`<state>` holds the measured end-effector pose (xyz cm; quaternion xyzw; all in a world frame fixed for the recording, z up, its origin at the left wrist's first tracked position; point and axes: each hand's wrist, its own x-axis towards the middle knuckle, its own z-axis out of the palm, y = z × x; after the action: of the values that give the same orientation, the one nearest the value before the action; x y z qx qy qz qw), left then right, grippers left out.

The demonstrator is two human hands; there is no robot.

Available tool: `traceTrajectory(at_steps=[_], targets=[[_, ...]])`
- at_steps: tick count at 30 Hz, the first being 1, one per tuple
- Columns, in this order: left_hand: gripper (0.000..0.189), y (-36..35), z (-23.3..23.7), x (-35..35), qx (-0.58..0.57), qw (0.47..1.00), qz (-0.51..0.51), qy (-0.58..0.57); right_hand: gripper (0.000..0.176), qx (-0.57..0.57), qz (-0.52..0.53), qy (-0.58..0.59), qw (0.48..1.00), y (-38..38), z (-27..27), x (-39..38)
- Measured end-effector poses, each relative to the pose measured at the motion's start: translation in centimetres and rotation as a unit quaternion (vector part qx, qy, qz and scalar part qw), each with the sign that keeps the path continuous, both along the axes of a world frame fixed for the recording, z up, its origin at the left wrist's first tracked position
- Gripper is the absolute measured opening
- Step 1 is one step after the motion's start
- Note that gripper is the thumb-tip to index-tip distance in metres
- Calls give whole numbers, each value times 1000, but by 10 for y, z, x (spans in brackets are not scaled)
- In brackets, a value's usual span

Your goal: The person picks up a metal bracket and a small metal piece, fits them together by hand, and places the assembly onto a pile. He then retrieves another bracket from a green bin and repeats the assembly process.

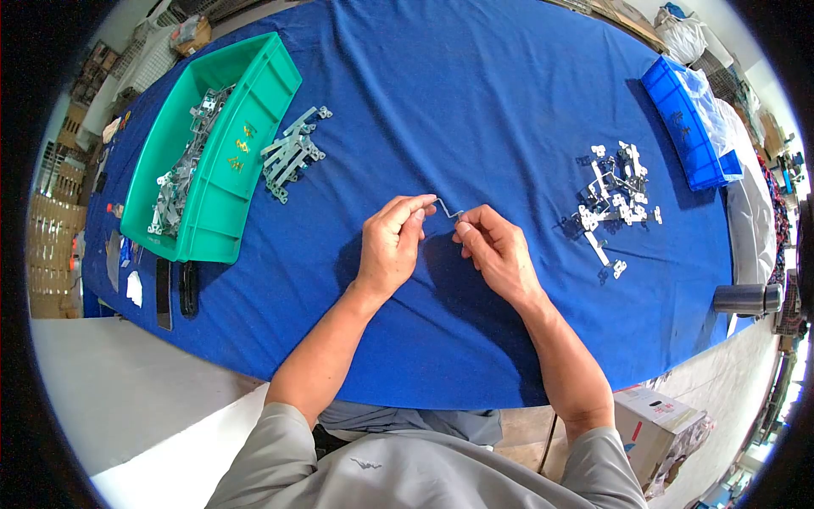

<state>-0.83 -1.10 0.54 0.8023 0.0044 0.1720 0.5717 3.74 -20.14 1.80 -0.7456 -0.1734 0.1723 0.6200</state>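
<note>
Over the middle of the blue table [475,110], my left hand [392,246] and my right hand [496,250] together hold one small bent metal bracket [447,208]. The left fingers pinch its left end, the right fingertips grip its right end. A stack of finished-looking metal brackets [291,153] lies to the left beside a green bin [254,127]. A loose pile of small metal parts [615,195] lies to the right of my hands.
The green bin holds several metal brackets [182,170] and a few yellow pieces [242,146]. A blue bin [682,127] with a plastic bag sits at the far right. A dark cylinder [746,299] stands at the right edge; a cardboard box [657,416] sits below.
</note>
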Motion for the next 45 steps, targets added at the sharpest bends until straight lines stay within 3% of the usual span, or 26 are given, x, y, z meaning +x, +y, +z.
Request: traceTrajectory(at_steps=[10, 13, 16, 19, 22, 25, 28, 32, 35, 36, 45], targets=[[22, 0, 0, 1, 101, 992, 14, -79, 19, -24, -22, -24, 999, 0, -3, 1], [22, 0, 0, 3, 140, 982, 13, -124, 16, -95, -20, -68, 993, -4, -6, 5], [23, -2, 3, 0, 160, 979, 9, -122, 16, -48, -49, 1, 998, -1, 1, 1], [24, -3, 3, 1, 186, 973, 8, -138, 19, 39, -47, -9, 998, 2, -12, 2], [26, -2, 2, 2, 213, 964, 0, -161, 19, 49, -24, 2, 999, -1, -12, 4], [25, -3, 5, 0, 214, 964, -16, -159, 18, -49, -21, -44, 998, -4, -13, 6], [26, -4, 7, 0, 219, 961, -30, -167, 15, -4, -60, -237, 970, -1, -24, 11], [25, -3, 2, 2, 209, 962, -20, -173, 14, 141, -107, 6, 984, -3, -9, 6], [24, -1, 4, 0, 130, 988, 17, -87, 15, 80, -78, 52, 992, -3, -3, 4], [23, -2, 5, -1, 93, 994, 29, -41, 18, 53, -65, 40, 996, -2, -4, 3], [23, -1, 1, -1, 99, 993, 19, -64, 22, -12, -26, -8, 1000, 0, -5, 1]])
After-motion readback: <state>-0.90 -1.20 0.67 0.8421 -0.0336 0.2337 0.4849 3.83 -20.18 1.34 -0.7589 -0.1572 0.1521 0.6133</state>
